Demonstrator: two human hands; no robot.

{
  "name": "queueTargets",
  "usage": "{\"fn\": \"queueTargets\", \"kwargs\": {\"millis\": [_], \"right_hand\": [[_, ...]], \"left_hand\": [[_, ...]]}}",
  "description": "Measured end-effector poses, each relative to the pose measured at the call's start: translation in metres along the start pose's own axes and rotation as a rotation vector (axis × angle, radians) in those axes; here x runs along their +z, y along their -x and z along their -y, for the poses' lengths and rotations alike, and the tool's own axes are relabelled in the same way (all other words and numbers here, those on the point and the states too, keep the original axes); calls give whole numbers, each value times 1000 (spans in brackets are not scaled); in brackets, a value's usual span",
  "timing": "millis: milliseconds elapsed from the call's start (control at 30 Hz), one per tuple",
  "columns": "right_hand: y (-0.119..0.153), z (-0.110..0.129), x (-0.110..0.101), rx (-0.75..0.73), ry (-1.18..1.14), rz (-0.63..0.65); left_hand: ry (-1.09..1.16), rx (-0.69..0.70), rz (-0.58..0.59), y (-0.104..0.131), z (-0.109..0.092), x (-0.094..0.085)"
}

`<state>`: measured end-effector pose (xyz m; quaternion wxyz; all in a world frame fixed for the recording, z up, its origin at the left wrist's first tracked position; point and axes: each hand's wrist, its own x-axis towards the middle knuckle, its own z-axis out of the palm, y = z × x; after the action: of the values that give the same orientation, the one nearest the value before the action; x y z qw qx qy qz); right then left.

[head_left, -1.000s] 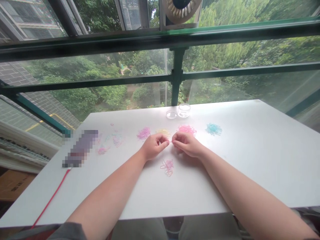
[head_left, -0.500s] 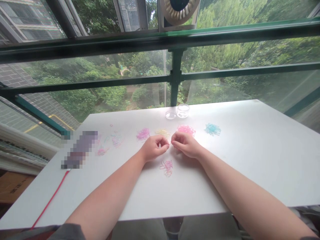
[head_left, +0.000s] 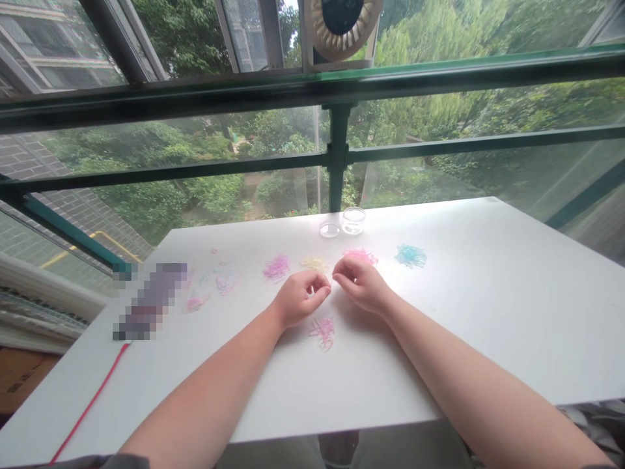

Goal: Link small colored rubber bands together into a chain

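Note:
My left hand [head_left: 301, 298] is closed in a pinch, thumb against forefinger. Facing it at a tiny gap is my right hand [head_left: 362, 284], its thumb and forefinger pinched too. A thin, faint strand, which looks like a small rubber band, spans the fingertips; its shape is too small to make out. Just below the hands lies a loose pile of pink and red rubber bands [head_left: 323, 331]. Beyond them are a yellow pile [head_left: 314, 263] and a bright pink pile [head_left: 360, 255], partly hidden by my right hand. A purple pile [head_left: 277, 267] lies left, a teal pile [head_left: 411, 255] right.
A clear round container [head_left: 353, 221] and its clear lid [head_left: 329, 230] stand at the white table's [head_left: 488, 312] back edge. Mixed bands [head_left: 224, 281] lie scattered at left, near a blurred-out dark object [head_left: 153, 301] with a red cord [head_left: 92, 400]. A fan [head_left: 342, 26] hangs by the window.
The view has tilted and shifted slightly. My hands remain pinched together in nearly the same spot over the table, with the fingertips moved only a little.

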<state>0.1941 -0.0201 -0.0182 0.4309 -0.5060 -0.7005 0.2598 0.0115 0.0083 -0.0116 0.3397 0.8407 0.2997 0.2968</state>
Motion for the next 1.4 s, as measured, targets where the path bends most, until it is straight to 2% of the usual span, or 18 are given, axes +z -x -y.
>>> {"fn": "queueTargets", "kwargs": {"millis": [100, 167, 333, 400, 467, 600, 667, 767, 867, 933, 1067, 1133, 1400], "right_hand": [[4, 5, 3, -38, -7, 84], [4, 6, 4, -40, 5, 78], [-2, 0, 1, 30, 28, -133], [-4, -2, 0, 49, 26, -189], [-4, -2, 0, 39, 22, -183], [-1, 3, 1, -41, 25, -58], [0, 4, 2, -61, 43, -47], [0, 3, 2, -39, 48, -88], [0, 4, 2, -37, 2, -33], [2, 6, 3, -58, -17, 26], [3, 10, 3, -75, 0, 48], [3, 9, 2, -70, 0, 39], [3, 7, 3, -101, -3, 61]], "left_hand": [[-16, -53, -78, -1, 7, -2], [-14, -57, -71, -1, 6, -3], [-5, 58, 172, 4, -17, 1], [-7, 92, 221, 6, -22, 3], [-13, 93, 182, 5, -19, 3], [-62, 30, -69, 0, -2, -2], [-81, 35, -106, 0, 0, -3], [-65, 123, 49, 5, -8, 2], [-50, 182, 175, 10, -18, 8], [-52, 160, 137, 10, -18, 8], [-80, 55, -118, 3, -4, 0], [-87, 26, -192, 1, 1, -2], [-56, -9, -230, 2, 5, 0]]}}
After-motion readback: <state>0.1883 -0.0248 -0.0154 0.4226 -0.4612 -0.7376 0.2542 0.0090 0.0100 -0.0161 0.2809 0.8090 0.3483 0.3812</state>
